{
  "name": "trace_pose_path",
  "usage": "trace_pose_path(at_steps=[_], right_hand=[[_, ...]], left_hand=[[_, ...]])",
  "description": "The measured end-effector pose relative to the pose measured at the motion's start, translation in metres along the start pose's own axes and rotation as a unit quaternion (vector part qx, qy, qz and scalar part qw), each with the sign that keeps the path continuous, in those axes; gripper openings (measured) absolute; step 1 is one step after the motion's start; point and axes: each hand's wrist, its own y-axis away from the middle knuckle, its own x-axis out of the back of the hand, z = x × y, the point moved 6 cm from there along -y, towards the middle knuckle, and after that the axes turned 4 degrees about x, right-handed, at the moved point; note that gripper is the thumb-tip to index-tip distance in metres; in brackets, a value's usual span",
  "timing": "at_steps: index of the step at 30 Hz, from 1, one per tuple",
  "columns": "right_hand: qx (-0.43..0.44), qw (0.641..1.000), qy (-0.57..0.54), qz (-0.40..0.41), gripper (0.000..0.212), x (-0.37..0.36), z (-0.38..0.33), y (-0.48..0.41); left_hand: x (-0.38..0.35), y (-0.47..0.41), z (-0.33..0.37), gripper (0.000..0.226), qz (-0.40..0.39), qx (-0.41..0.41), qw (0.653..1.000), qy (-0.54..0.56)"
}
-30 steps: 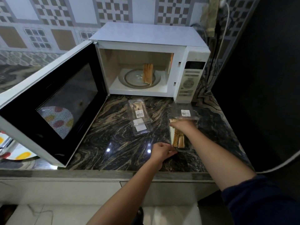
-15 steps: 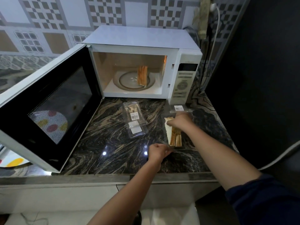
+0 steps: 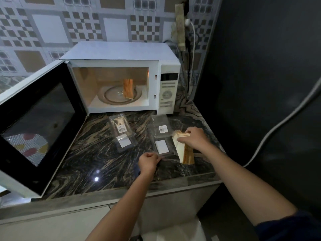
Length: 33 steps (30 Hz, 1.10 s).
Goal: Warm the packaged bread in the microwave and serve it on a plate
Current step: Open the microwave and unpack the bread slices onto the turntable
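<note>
A white microwave [image 3: 121, 54] stands open on the dark marbled counter [image 3: 97, 153], with bread slices [image 3: 128, 88] upright on its glass turntable [image 3: 111, 94]. My right hand [image 3: 192, 138] grips a stack of bread slices [image 3: 185, 153] just right of a clear plastic package [image 3: 160, 134] with white labels. My left hand [image 3: 149, 162] pinches the near edge of that package. Another clear package [image 3: 122, 132] lies to the left on the counter.
The microwave door [image 3: 34, 126] swings out over the left of the counter and reflects a spotted plate. A control panel [image 3: 168, 92] sits on the microwave's right. A dark wall [image 3: 260, 66] and a white cable [image 3: 281, 122] close the right side.
My right hand has pulled the bread slices out of the clear package and to the right, while my left hand keeps holding the package's near edge. The camera has tilted slightly.
</note>
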Motion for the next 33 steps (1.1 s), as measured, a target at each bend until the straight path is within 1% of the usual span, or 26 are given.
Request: trace_pose_path(at_steps=[1,3,5,7,9,10,12,15,19,21,24,27,29,33], right_hand=[[-0.001,1.0,-0.008,0.003,0.037,0.005,0.009,0.004],[-0.007,1.0,-0.023,0.015,0.04,0.015,0.025,0.013],[-0.015,0.999,-0.031,0.026,0.039,0.025,0.037,0.021],[-0.02,0.998,-0.039,0.041,0.036,0.035,0.047,0.025],[-0.021,0.996,-0.055,0.062,0.036,0.044,0.048,0.027],[-0.019,0.995,-0.061,0.072,0.037,0.049,0.046,0.028],[-0.011,0.993,-0.068,0.091,0.04,0.057,0.038,0.026],[0.008,0.99,-0.08,0.12,0.04,0.068,0.019,0.022],[0.031,0.986,-0.086,0.139,0.04,0.072,-0.014,0.01],[0.044,0.986,-0.077,0.143,0.043,0.07,-0.034,0.002],[0.064,0.985,-0.061,0.146,0.043,0.059,-0.069,-0.012],[0.098,0.983,-0.065,0.137,0.037,0.04,-0.106,-0.031],[0.115,0.984,-0.062,0.12,0.035,0.026,-0.131,-0.046],[0.14,0.982,-0.074,0.104,0.037,0.001,-0.181,-0.081]], left_hand=[[0.001,0.001,0.001,0.007,0.008,-0.019,1.0,-0.022],[0.003,0.009,0.005,0.017,0.032,-0.065,0.995,-0.076],[0.007,0.022,0.01,0.02,0.054,-0.125,0.982,-0.134],[0.012,0.03,0.013,0.024,0.064,-0.196,0.952,-0.227],[0.014,0.032,0.007,0.032,0.05,-0.242,0.906,-0.343],[0.018,0.034,0.003,0.038,0.038,-0.247,0.889,-0.383],[0.028,0.037,-0.002,0.045,0.026,-0.245,0.874,-0.419],[0.048,0.037,-0.004,0.052,0.038,-0.257,0.841,-0.475],[0.073,0.03,-0.009,0.056,0.026,-0.262,0.796,-0.544],[0.088,0.024,-0.01,0.057,0.047,-0.262,0.78,-0.566],[0.113,0.012,-0.005,0.065,0.088,-0.251,0.777,-0.571],[0.135,-0.007,0.005,0.053,0.119,-0.227,0.784,-0.565],[0.147,-0.022,0.016,0.052,0.134,-0.213,0.783,-0.569],[0.163,-0.056,0.041,0.053,0.137,-0.208,0.788,-0.563]])
